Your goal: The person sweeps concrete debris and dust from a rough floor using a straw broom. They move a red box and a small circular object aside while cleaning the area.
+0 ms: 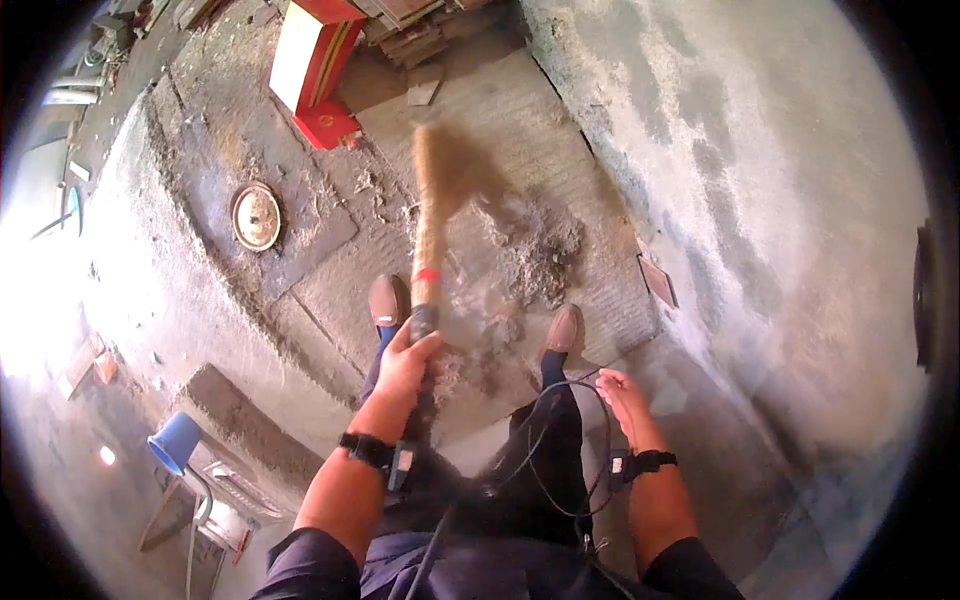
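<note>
My left hand (403,367) grips a straw hand broom (426,225) by its dark-wrapped handle, just below a red band. The broom points away from me, its bristle end blurred. To the right of the bristles lies a heap of grey dust and fibrous debris (544,259) on the rough concrete floor (622,300). More loose dust spreads between my two brown shoes. My right hand (621,394) hangs low by my right leg, fingers loosely bent, with no object visible in it. A thin dark cable (555,386) loops beside that hand.
A red and white carton (315,60) stands ahead, near stacked boards (412,37). A round metal lid or dish (256,216) rests to the left. Along the right runs a stained plaster wall (750,187), a small tile (658,281) at its foot. A blue plastic vessel (175,442) is at lower left.
</note>
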A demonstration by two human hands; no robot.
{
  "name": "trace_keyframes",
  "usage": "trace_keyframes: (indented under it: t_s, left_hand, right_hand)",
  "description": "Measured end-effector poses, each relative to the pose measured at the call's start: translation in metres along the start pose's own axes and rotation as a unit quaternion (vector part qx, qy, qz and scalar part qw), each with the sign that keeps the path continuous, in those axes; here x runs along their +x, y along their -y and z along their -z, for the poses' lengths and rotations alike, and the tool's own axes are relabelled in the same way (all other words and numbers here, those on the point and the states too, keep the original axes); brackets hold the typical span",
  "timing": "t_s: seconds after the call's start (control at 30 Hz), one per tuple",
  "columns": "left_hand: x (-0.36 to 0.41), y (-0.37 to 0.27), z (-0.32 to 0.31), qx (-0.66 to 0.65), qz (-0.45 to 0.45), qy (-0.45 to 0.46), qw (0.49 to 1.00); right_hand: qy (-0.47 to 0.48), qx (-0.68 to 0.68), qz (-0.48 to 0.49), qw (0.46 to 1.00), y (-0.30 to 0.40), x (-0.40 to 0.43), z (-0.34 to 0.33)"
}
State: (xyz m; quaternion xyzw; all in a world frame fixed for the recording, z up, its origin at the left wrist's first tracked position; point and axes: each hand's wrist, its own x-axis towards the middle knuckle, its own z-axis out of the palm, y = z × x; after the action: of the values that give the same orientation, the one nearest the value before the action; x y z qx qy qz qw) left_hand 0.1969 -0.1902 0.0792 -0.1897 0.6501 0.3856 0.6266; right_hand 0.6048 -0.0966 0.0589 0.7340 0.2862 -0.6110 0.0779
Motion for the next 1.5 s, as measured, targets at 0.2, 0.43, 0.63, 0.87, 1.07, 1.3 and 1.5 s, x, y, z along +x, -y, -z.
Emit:
trace_keyframes:
  t_s: [0.2,0.43,0.63,0.87,1.07,1.3,1.5]
  left_hand:
    - [-0.073,0.025,0.013,-0.003,-0.021,-0.094,0.995]
    - [-0.058,0.079,-0.057,0.105,0.034,0.185,0.977]
    - [0.015,0.122,-0.092,0.383,0.017,0.250,0.889]
    - [-0.004,0.107,-0.018,0.242,-0.017,0.080,0.967]
    - [-0.031,0.091,0.050,0.127,-0.035,-0.085,0.988]
    - [-0.092,0.098,0.044,0.161,-0.018,-0.080,0.984]
    - [-0.075,0.127,-0.025,0.284,0.094,0.167,0.939]
  right_hand:
    - [0.003,0.055,-0.010,0.998,-0.008,-0.014,0.036]
    - [-0.041,-0.036,-0.003,0.999,0.005,-0.027,0.058]
    - [-0.037,0.015,-0.040,0.998,-0.024,-0.020,0.078]
    - [-0.047,0.046,0.008,0.998,-0.034,-0.018,0.083]
    - [-0.014,-0.011,0.021,1.000,0.006,-0.028,0.034]
    - [0.012,0.040,0.027,0.999,-0.007,-0.020,0.042]
    - [-0.008,0.076,0.052,0.996,-0.038,-0.020,0.067]
